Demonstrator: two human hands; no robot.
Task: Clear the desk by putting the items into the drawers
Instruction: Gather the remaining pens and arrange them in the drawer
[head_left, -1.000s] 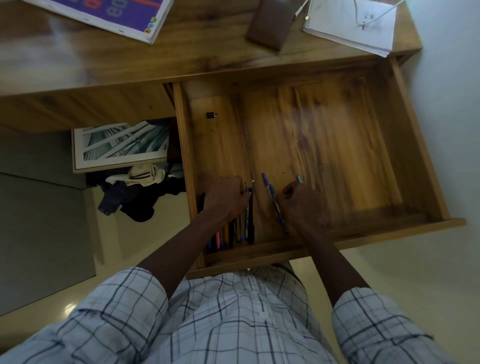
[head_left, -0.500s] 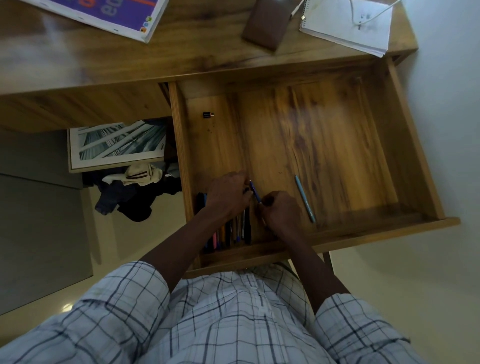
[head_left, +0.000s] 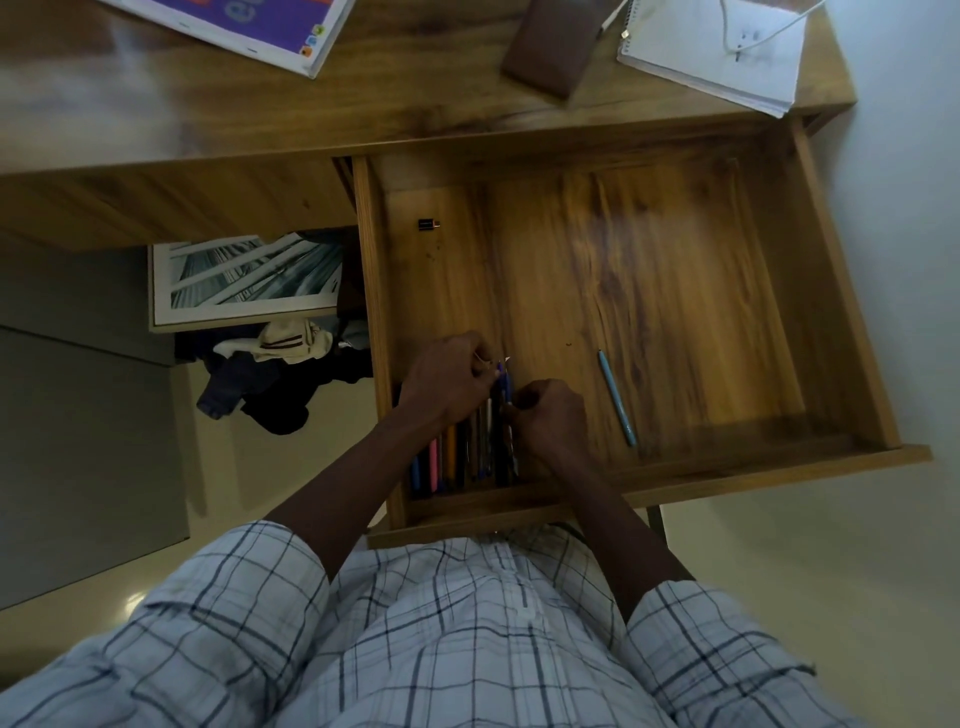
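Blue slim plastic pen (head_left: 503, 382) pinched by right hand (head_left: 545, 423); left hand (head_left: 449, 382) closed on pen row (head_left: 457, 457); glossy wooden drawer (head_left: 841, 291); light-blue pencil (head_left: 616, 397) right of grip.

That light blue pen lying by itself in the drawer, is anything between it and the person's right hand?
Nothing visible. The light blue pen lies alone on the bare floor of the drawer, to the right of the right hand, with only open wood between them. That hand is at the pens beside the left hand.
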